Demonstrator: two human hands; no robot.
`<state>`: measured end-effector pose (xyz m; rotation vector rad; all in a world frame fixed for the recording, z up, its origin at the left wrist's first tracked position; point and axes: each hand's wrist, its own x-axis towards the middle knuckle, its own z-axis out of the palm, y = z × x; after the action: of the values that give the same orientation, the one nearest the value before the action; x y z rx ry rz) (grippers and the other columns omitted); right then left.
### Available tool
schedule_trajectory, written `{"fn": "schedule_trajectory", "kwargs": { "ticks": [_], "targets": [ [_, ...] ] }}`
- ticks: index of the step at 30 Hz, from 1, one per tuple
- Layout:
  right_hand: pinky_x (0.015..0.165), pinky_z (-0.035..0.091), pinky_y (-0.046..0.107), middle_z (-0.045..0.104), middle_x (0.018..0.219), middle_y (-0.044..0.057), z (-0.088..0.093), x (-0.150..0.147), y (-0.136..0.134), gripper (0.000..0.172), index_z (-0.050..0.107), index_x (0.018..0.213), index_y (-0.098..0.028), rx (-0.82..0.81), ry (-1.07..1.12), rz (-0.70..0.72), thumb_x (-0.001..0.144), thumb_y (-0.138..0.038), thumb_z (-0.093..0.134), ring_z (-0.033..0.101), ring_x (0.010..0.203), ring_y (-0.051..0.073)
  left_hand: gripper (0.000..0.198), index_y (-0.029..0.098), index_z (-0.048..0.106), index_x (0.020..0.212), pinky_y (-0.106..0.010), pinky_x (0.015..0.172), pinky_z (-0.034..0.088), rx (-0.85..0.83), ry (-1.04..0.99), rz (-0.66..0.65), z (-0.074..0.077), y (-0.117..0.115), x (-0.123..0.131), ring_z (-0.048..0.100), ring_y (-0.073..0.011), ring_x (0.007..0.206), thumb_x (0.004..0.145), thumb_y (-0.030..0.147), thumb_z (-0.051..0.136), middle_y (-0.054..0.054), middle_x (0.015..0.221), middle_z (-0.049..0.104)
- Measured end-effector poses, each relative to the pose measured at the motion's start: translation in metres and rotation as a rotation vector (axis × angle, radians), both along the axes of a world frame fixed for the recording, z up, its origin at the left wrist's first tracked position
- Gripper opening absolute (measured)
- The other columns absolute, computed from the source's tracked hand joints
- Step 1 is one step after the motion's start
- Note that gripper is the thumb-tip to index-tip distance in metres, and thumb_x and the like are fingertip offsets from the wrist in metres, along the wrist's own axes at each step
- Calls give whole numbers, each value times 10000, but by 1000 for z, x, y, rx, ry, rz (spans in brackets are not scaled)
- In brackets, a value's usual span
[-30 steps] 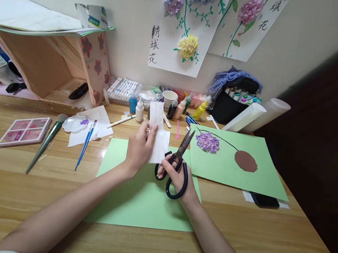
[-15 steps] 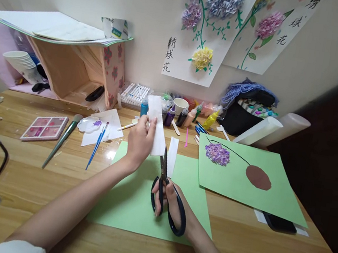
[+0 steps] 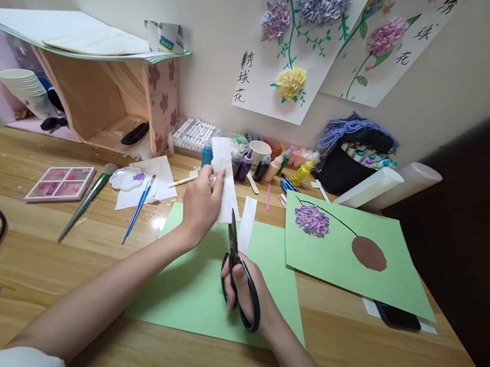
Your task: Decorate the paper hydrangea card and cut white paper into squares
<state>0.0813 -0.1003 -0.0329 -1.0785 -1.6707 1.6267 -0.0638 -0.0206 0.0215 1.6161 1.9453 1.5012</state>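
My left hand (image 3: pixel 203 202) pinches a white paper strip (image 3: pixel 223 171), held up over a green sheet (image 3: pixel 179 306). In my right hand (image 3: pixel 251 290) are black-handled scissors (image 3: pixel 234 241), with my fingers through the loops. The blades point up at the strip's lower right corner, and their tips overlap its edge in view; whether they touch it I cannot tell. Another narrow white strip (image 3: pixel 246 224) lies on the green sheet just behind the scissors.
On the right lies a green picture (image 3: pixel 335 263) with a purple flower, over a black phone (image 3: pixel 398 317). Paint bottles (image 3: pixel 244 168) and a white cup (image 3: pixel 260 150) line the back. Left are a large brush (image 3: pixel 88 202), thin blue brushes (image 3: pixel 139 210) and a pink palette (image 3: pixel 60 184).
The scissor blades have closed further and tilted left at the strip's corner. My left hand keeps its grip on the strip. The whole view has shifted slightly.
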Motion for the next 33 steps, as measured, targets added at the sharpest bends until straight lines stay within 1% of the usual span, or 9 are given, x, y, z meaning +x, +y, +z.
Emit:
{"fn": "schedule_trajectory", "kwargs": {
  "ticks": [3, 6, 11, 14, 19, 26, 33],
  "targets": [
    [362, 348, 196, 369, 449, -83, -1, -2, 0, 627, 416, 762, -196, -11, 19, -25, 702, -808, 292, 370, 350, 76, 252, 198, 470, 744, -236, 486, 187, 11, -3, 5, -1, 0, 0, 336, -112, 447, 896, 388, 402, 55, 498, 367],
    [335, 347, 195, 342, 460, -91, -1, -4, 0, 625, 393, 728, -207, -42, 19, -47, 649, -826, 359, 343, 341, 68, 254, 197, 476, 753, -237, 487, 188, 21, 1, 14, -2, 1, 0, 331, -110, 447, 897, 391, 397, 56, 502, 366],
    [309, 293, 186, 352, 489, -91, 1, -5, 0, 598, 354, 697, -212, -47, -1, -82, 631, -798, 450, 331, 312, 50, 252, 200, 448, 732, -235, 483, 188, 26, -1, 21, -2, 2, -1, 322, -105, 445, 899, 381, 395, 61, 501, 353],
    [316, 291, 187, 354, 472, -93, 2, -5, -1, 627, 373, 712, -207, -32, 6, -57, 619, -826, 406, 335, 308, 53, 260, 202, 430, 719, -235, 483, 191, 27, -14, 9, -1, 1, -1, 321, -104, 447, 901, 382, 391, 61, 498, 347],
    [384, 372, 205, 379, 453, -81, -1, -3, -2, 663, 421, 781, -195, -38, 86, -6, 663, -834, 289, 357, 354, 72, 237, 201, 454, 738, -239, 478, 202, 22, -25, -29, -1, -2, 3, 327, -104, 448, 896, 371, 409, 54, 503, 372],
    [403, 387, 211, 402, 455, -73, -3, -1, 1, 661, 435, 783, -189, -51, 122, -2, 667, -826, 305, 387, 366, 79, 219, 198, 448, 763, -238, 470, 193, -9, -22, -91, -3, -6, 10, 298, -95, 436, 901, 362, 402, 61, 506, 354],
    [385, 367, 198, 399, 414, -78, 0, -2, 0, 645, 429, 751, -186, 4, 103, -41, 680, -817, 315, 394, 337, 77, 243, 192, 449, 774, -225, 467, 196, -16, -13, -106, -5, -7, 11, 296, -88, 434, 907, 384, 382, 65, 519, 351]
  ]
}}
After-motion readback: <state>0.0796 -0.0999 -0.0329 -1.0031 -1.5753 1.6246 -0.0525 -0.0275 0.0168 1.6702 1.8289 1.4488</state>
